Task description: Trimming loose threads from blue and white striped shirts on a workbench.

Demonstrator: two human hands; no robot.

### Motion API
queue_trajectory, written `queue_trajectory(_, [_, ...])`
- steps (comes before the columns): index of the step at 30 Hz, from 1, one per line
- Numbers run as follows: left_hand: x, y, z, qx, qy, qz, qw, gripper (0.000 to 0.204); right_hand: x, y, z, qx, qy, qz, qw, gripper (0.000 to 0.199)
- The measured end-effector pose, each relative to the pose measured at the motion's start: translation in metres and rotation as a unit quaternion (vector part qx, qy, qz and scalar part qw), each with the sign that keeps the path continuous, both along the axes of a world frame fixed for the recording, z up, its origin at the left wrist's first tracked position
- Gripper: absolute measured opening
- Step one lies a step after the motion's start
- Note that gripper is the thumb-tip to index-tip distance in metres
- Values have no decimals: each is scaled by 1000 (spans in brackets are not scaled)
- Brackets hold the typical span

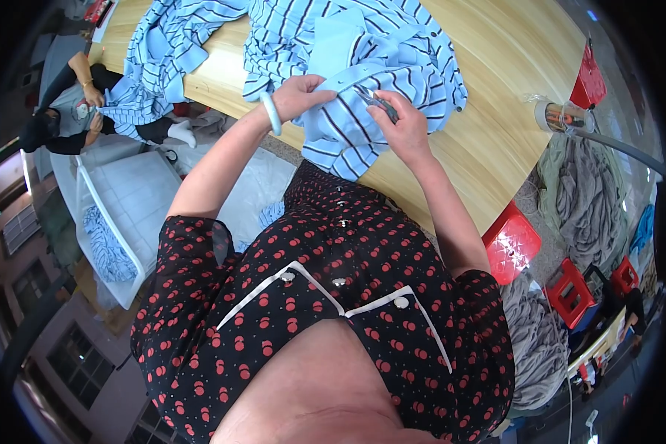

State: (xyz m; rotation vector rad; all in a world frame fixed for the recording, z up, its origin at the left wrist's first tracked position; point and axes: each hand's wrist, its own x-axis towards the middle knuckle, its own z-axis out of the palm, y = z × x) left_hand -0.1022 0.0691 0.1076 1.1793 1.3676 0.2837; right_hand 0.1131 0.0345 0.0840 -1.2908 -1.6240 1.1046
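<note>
A light blue shirt (348,129) with black and white stripes lies bunched on the table in front of me and hangs over its near edge. My left hand (300,98), a pale bangle at its wrist, pinches a plain blue band of the shirt between thumb and fingers. In my right hand (405,133) is a pair of dark-handled thread snips (383,107). Their metal blades point left along the band, close to the left thumb. Whether the blades touch cloth or thread, I cannot make out.
More striped garments (163,59) cover the table's (503,111) far left. A clear container (559,117) of small items stands at its right corner. Red stools (512,244) and grey cloth heaps (588,200) lie right. At left, a co-worker (74,111) handles striped cloth beside a white-framed bin (129,292).
</note>
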Motion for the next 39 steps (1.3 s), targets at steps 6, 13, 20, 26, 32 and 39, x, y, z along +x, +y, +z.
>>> queue_trajectory(6, [16, -3, -2, -46, -85, 108, 989, 22, -4, 4, 5, -3, -16, 18, 1000, 25])
queue_trajectory(13, [20, -10, 26, -105, -245, 150, 952, 18, -5, 11, 9, 45, -14, 49, 998, 26])
queue_trajectory(20, [23, -12, 29, -111, -251, 143, 951, 17, -5, 12, 14, 55, -11, 58, 997, 26])
queue_trajectory(26, [19, -11, 22, -132, -276, 145, 941, 15, -5, 11, 15, 146, -45, 50, 987, 23])
queue_trajectory(32, [19, -12, 25, -139, -295, 163, 931, 17, -9, 5, 18, 123, -16, 37, 992, 23])
queue_trajectory(39, [16, -15, 22, -131, -281, 136, 941, 13, -13, 10, 12, 187, -48, 45, 980, 23])
